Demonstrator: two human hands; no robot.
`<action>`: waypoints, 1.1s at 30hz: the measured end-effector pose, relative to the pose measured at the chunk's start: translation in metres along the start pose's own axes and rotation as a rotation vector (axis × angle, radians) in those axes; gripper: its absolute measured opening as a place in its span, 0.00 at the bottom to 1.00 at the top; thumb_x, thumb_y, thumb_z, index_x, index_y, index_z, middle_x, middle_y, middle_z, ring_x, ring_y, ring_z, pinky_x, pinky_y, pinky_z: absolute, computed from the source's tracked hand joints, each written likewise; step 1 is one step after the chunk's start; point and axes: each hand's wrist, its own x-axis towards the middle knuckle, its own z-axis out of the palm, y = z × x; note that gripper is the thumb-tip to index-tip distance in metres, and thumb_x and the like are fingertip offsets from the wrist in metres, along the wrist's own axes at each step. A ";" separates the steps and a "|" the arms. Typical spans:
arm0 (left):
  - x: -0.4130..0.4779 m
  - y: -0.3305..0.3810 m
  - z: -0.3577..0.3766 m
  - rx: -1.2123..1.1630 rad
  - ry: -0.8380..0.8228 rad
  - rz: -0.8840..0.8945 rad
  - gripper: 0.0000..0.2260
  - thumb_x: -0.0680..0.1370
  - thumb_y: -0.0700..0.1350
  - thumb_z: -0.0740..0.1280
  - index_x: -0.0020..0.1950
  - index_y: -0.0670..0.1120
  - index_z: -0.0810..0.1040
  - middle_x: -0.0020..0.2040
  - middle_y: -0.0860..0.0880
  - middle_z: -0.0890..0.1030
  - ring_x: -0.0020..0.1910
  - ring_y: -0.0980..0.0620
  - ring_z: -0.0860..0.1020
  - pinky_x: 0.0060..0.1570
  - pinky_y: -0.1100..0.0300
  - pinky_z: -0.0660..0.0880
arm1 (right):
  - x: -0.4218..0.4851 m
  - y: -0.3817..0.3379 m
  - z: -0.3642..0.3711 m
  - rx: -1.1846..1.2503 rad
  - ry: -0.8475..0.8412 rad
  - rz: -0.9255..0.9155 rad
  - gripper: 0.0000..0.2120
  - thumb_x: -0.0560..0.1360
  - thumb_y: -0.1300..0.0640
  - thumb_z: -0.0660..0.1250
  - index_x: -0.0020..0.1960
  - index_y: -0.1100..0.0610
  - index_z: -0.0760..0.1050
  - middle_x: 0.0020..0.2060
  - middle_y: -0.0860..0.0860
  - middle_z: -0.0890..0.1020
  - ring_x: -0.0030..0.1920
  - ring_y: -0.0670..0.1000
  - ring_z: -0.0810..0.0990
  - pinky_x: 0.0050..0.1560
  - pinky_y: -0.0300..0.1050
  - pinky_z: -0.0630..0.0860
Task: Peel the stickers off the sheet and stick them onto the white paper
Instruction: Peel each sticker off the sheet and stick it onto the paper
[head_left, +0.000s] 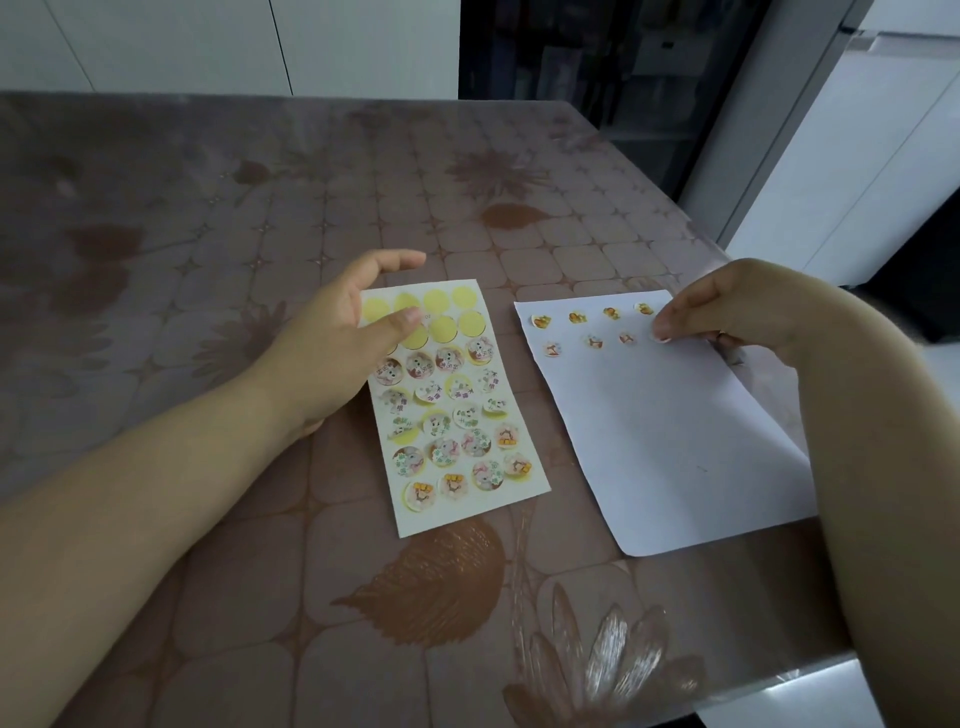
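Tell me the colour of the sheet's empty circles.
Pale yellow; the empty circles show best in the head view.

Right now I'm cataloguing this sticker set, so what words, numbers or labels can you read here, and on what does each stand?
Nothing reads clearly.
On the sticker sheet, green characters on the round stickers: too blurred to read.
Beside the thumb of the left hand, tiny dark print on the sheet: too small to read.
On the white paper, the small stickers: no text legible.
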 end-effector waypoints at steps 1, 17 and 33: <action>0.000 0.000 0.000 0.001 -0.002 -0.005 0.16 0.80 0.39 0.63 0.63 0.56 0.73 0.49 0.46 0.84 0.48 0.48 0.84 0.46 0.54 0.81 | 0.000 0.000 0.000 -0.012 0.003 -0.002 0.05 0.63 0.50 0.77 0.38 0.48 0.84 0.40 0.50 0.84 0.40 0.53 0.80 0.51 0.45 0.75; -0.006 0.012 0.000 0.013 -0.073 -0.050 0.27 0.70 0.36 0.60 0.62 0.63 0.71 0.56 0.26 0.75 0.52 0.34 0.78 0.61 0.35 0.71 | 0.011 0.004 0.009 0.010 0.131 -0.083 0.08 0.66 0.53 0.75 0.39 0.52 0.77 0.37 0.50 0.80 0.36 0.51 0.75 0.41 0.44 0.72; 0.001 0.001 -0.003 0.108 0.036 0.006 0.22 0.79 0.41 0.64 0.69 0.60 0.65 0.35 0.52 0.85 0.46 0.55 0.83 0.61 0.54 0.73 | -0.019 -0.044 0.059 -0.342 -0.139 -0.547 0.49 0.55 0.32 0.69 0.72 0.39 0.55 0.69 0.44 0.68 0.67 0.51 0.66 0.69 0.54 0.61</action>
